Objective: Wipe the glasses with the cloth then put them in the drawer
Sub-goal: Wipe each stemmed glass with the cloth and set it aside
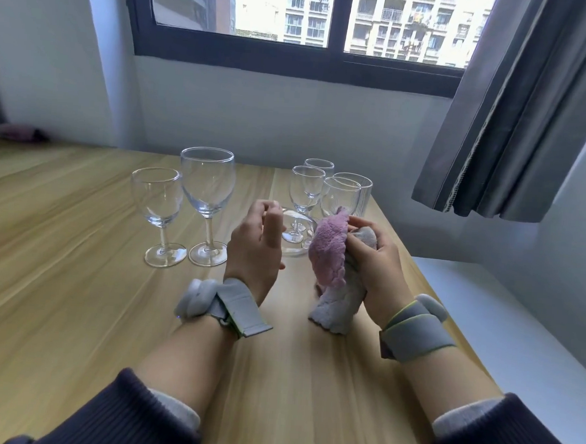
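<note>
My left hand (254,248) grips a clear glass (297,237) held just above the wooden table (75,277); the hand hides part of the glass. My right hand (374,264) clutches a pink and grey cloth (330,258) pressed against the glass's right side. To the left stand two upright wine glasses, a shorter one (155,201) and a taller one (207,184). Behind my hands are two small stemmed glasses (306,188) (319,165) and two ribbed tumblers (342,195) (360,188). No drawer is in view.
The table's right edge runs close past my right wrist, with a white ledge (505,324) beyond it. A grey curtain (517,115) hangs at the upper right beside the window (297,16). Both wrists wear grey strapped bands.
</note>
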{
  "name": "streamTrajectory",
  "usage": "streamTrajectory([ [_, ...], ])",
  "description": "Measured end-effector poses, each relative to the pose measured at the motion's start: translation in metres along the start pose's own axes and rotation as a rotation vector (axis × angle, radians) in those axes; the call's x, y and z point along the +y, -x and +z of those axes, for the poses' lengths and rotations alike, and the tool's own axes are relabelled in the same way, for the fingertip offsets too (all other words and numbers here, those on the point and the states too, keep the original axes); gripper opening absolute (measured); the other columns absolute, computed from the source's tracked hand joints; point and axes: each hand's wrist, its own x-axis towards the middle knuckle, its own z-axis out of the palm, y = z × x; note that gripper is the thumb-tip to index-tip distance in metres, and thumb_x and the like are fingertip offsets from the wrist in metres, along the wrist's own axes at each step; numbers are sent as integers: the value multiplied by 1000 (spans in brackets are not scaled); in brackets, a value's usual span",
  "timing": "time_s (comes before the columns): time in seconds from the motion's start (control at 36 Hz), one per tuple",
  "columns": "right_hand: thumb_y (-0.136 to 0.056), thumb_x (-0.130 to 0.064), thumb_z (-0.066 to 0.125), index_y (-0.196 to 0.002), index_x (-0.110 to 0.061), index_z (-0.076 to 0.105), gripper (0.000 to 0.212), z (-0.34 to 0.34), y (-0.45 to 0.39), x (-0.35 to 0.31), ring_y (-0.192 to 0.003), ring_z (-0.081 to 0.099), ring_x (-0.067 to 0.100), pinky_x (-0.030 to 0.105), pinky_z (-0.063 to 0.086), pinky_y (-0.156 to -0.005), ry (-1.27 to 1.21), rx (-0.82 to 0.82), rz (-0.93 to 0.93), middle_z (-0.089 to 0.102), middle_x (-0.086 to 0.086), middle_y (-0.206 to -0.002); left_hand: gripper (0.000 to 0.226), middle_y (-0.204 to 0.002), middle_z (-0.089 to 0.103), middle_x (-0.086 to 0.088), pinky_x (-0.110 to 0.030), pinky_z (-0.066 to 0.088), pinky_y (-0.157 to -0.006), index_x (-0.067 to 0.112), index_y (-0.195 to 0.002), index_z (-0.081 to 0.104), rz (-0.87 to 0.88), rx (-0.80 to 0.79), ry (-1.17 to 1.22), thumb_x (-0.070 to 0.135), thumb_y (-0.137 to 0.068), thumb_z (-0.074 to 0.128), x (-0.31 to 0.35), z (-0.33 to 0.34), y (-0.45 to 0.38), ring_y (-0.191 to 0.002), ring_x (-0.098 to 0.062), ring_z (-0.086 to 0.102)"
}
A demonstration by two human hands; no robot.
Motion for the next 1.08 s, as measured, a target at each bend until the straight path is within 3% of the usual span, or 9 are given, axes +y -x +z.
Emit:
streamTrajectory([
  [0.14, -82, 6, 65, -113, -10, 53, 37, 3, 4, -1, -68, 65, 1, 18, 52, -54, 67, -96, -88, 62, 7, -93, 40, -85, 62, -5, -32, 51, -50, 15, -103, 57, -141, 39, 150, 46, -98, 32, 0, 2, -3, -44, -5, 52],
  [0.28, -84, -5, 68, -106, -10, 51, 28, 2, 4, 3, -74, 64, 7, 19, 52, -56, 214, -81, -212, 60, 11, -96, 39, -84, 61, -14, -22, 44, -41, 12, -91, 58, -370, -7, 295, 35, -102, 28, -1, 3, -5, -56, -19, 49],
  [0.39, -86, -14, 67, -86, -16, 53, 15, -1, 0, 7, -70, 56, 12, 22, 48, -61, 251, 1, -261, 58, 1, -77, 40, -82, 60, -12, -21, 44, -40, 12, -88, 58, -417, -58, 315, 34, -101, 27, -1, 6, -1, -54, -19, 48],
  [0.5, -77, -29, 60, -70, -18, 49, 18, -2, -4, 11, -61, 48, 20, 35, 45, -55, 252, 107, -244, 51, -1, -60, 40, -81, 60, -13, -24, 42, -43, 12, -87, 58, -379, -60, 292, 34, -101, 28, -1, 10, 2, -48, -19, 47],
  [0.72, -74, -34, 47, -62, -27, 50, 14, -5, -5, 10, -57, 46, 21, 36, 41, -55, 279, 90, -230, 50, -5, -54, 45, -85, 64, -8, -29, 43, -48, 8, -101, 59, -204, -31, 182, 40, -102, 28, 0, 9, 3, -44, -18, 50],
  [0.83, -75, -18, 45, -92, -20, 62, 25, 0, 1, 8, -50, 54, 18, 30, 47, -42, 135, 62, -150, 59, 8, -76, 52, -85, 63, -5, -25, 44, -44, 13, -102, 56, -115, -31, 157, 53, -86, 27, 4, 8, 4, -44, -12, 50],
  [0.92, -78, -11, 47, -128, -36, 53, 56, -1, 2, 5, -98, 61, 19, 43, 52, -82, 192, 62, -279, 55, 5, -126, 48, -85, 63, -6, -27, 44, -46, 12, -101, 57, -142, -26, 161, 50, -92, 29, 2, 8, 3, -41, -10, 49],
  [0.97, -73, -7, 44, -128, -37, 51, 63, -2, 2, 3, -121, 51, 10, 34, 40, -106, 277, 44, -390, 53, -3, -133, 44, -84, 64, -8, -29, 44, -48, 10, -101, 58, -181, -26, 181, 44, -99, 31, 1, 9, 2, -42, -13, 49],
  [1.08, -64, -9, 47, -99, -21, 68, 43, -1, 4, -1, -89, 63, 14, 38, 53, -81, 221, 24, -410, 69, -5, -98, 55, -82, 63, -12, -26, 41, -43, 9, -98, 60, -286, -60, 284, 51, -79, 31, 4, 8, 3, -48, -20, 48],
])
